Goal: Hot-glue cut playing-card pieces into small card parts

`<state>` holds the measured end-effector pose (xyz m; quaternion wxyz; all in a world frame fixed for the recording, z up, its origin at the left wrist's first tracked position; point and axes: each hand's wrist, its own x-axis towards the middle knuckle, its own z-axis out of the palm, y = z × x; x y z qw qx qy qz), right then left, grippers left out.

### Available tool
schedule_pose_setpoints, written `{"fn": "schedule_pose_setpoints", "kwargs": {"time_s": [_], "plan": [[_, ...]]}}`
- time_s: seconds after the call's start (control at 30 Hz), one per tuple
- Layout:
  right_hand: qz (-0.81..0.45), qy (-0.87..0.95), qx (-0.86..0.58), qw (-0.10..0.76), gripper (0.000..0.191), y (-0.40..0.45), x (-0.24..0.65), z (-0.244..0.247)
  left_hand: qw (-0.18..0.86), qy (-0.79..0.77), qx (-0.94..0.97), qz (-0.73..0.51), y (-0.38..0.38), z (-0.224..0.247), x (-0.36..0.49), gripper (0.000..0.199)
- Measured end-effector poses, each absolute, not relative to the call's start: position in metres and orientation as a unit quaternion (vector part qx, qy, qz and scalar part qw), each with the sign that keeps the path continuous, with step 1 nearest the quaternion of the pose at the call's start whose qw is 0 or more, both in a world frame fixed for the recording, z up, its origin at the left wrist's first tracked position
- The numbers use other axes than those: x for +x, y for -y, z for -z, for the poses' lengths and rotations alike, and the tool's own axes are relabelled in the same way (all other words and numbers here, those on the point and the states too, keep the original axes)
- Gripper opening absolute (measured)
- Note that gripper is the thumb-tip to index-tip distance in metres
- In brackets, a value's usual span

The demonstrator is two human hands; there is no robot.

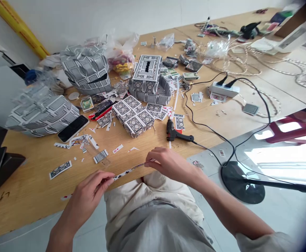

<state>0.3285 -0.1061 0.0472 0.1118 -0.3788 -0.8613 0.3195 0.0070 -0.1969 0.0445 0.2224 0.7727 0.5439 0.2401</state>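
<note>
A narrow strip of playing card (128, 171), printed with black pips, spans the gap between two bare hands, just above the near edge of a wooden table (37, 199) and in front of the wearer's lap. The left hand (88, 190) grips its left end between thumb and fingertips; the right hand (168, 162) pinches the other end, which sits a little farther from the body, so the strip slants.

To handle it well, a light pinch close to each end seems best, with an even, gentle pull: card this thin would likely crease if squeezed or twisted, and level wrists should help it lie flat.

Both hands are palm-down, fingers curled together over the thumbs. The left forearm rises steeply from the lower left; the right one reaches in diagonally from the lower right, its wrist nearly straight.

Just beyond the hands lies a small cut piece with red marks (117, 149). Farther out are a black glue gun (172, 131), a flat block covered in patterned cards (134, 117) and a phone (73, 128). To the phone's left sits a woven grey-and-white container (43, 115).
</note>
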Motion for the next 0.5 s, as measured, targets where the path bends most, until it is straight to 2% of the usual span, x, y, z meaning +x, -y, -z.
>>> {"fn": "schedule_pose_setpoints", "kwargs": {"time_s": [0.07, 0.17, 0.33, 0.4, 0.5], "plan": [[-0.285, 0.871, -0.382, 0.122, 0.017, 0.095, 0.339, -0.052, 0.217, -0.536, 0.776, -0.252, 0.187, -0.034, 0.008, 0.013], [-0.237, 0.863, -0.405, 0.189, 0.009, 0.073, 0.362, -0.057, 0.192, -0.522, 0.788, -0.265, 0.175, -0.015, 0.013, 0.013], [-0.161, 0.754, -0.559, 0.304, 0.015, 0.009, 0.418, -0.058, 0.046, -0.533, 0.789, -0.302, 0.172, 0.006, 0.026, 0.013], [-0.128, 0.719, -0.613, 0.303, 0.015, -0.019, 0.439, -0.055, 0.006, -0.541, 0.776, -0.324, 0.176, 0.01, 0.03, 0.015], [-0.133, 0.743, -0.617, 0.223, 0.016, -0.055, 0.455, -0.046, -0.021, -0.547, 0.759, -0.353, 0.181, 0.015, 0.031, 0.017]]}}
